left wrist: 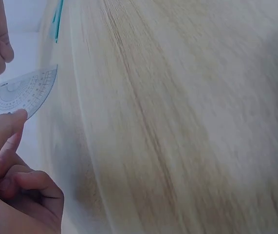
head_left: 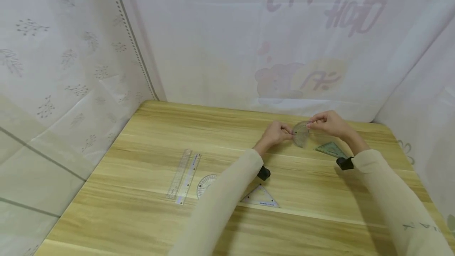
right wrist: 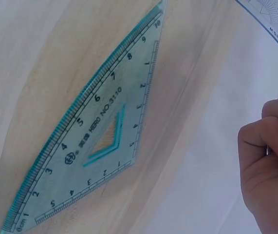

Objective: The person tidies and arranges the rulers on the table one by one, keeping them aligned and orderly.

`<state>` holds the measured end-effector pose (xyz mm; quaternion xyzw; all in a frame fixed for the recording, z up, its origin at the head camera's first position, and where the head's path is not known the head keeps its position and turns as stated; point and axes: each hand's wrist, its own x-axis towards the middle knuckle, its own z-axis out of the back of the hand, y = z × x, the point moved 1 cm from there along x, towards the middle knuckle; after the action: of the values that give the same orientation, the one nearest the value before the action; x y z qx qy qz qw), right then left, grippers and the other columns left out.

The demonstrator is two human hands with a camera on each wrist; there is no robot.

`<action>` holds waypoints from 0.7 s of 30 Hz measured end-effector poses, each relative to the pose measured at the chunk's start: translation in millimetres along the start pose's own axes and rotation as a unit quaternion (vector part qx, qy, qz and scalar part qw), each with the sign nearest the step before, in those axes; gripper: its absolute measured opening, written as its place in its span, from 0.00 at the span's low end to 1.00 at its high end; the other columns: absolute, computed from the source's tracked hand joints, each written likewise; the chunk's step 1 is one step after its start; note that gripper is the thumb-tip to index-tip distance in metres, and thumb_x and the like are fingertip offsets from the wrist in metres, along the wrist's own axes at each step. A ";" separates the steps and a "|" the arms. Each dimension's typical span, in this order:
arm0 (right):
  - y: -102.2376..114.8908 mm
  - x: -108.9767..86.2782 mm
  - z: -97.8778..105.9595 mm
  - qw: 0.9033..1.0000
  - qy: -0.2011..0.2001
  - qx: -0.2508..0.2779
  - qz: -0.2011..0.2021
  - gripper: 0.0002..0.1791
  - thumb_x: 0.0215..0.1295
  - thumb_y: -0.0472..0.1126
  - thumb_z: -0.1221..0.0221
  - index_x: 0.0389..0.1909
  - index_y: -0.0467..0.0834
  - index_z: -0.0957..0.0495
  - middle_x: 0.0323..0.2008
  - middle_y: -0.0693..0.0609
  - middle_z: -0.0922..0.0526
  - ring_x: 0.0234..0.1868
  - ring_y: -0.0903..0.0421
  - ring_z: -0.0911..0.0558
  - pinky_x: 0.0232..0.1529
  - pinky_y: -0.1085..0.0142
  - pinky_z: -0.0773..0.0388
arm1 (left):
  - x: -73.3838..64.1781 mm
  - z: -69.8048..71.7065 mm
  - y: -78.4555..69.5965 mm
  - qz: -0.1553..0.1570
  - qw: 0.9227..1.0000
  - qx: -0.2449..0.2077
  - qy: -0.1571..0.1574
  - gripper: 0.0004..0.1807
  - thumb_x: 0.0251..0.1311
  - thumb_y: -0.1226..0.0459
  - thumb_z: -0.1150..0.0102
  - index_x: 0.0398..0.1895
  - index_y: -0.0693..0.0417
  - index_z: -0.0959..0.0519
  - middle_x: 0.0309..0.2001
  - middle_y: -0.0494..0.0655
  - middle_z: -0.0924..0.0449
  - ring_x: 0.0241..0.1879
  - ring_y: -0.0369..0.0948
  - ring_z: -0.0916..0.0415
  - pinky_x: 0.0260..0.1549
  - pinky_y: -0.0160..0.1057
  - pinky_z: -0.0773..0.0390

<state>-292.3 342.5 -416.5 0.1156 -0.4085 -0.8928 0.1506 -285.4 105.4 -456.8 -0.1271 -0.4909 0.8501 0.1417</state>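
Observation:
A clear protractor (head_left: 300, 136) is held up over the far right of the table, between both hands. My left hand (head_left: 274, 134) pinches its curved edge between thumb and finger, the other fingers curled in. On the opposite side, my right hand (head_left: 331, 124) grips the protractor near its upper corner. The left wrist view shows the printed degree scale on the protractor (left wrist: 24, 92), tilted above the wood. Below my right hand lies a green-tinted set square (right wrist: 107, 122) with a small triangular cutout, flat on the table.
Two clear rulers (head_left: 187, 179) lie side by side on the left of the wooden table (head_left: 142, 137). A second protractor (head_left: 205, 183) is partly covered by the left sleeve. Another clear set square (head_left: 261, 196) lies near the left forearm. Printed fabric (head_left: 213, 42) hangs behind the table.

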 end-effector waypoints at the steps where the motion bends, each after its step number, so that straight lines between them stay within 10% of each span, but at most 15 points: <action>1: 0.7 0.1 -0.2 1.000 0.000 0.001 0.002 0.19 0.71 0.46 0.35 0.49 0.32 0.17 0.32 0.35 0.16 0.26 0.47 0.26 0.38 0.53 0.23 | -0.7 1.3 -0.4 -0.002 1.000 0.005 0.002 0.03 0.60 0.62 0.26 0.32 0.51 0.11 0.30 0.35 0.18 0.28 0.34 0.26 0.28 0.32 0.28; 8: 9.4 -1.3 -3.7 1.000 0.003 0.020 0.002 0.17 0.72 0.43 0.36 0.49 0.32 0.17 0.15 0.45 0.27 0.17 0.60 0.40 0.27 0.60 0.31 | -7.4 9.2 -6.5 -0.014 0.999 0.023 0.018 0.04 0.62 0.62 0.27 0.33 0.53 0.11 0.28 0.37 0.19 0.26 0.35 0.29 0.25 0.32 0.30; 21: 23.7 -7.6 -9.5 1.000 0.002 -0.007 0.020 0.16 0.73 0.44 0.37 0.49 0.34 0.16 0.16 0.50 0.29 0.19 0.58 0.39 0.38 0.55 0.26 | -18.5 18.0 -10.5 -0.043 0.997 0.045 0.037 0.03 0.64 0.63 0.30 0.33 0.53 0.12 0.35 0.37 0.19 0.27 0.36 0.28 0.25 0.32 0.29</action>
<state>-278.0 324.0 -403.8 0.1081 -0.4040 -0.8923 0.1701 -273.4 89.3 -437.5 -0.1305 -0.4513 0.8594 0.2020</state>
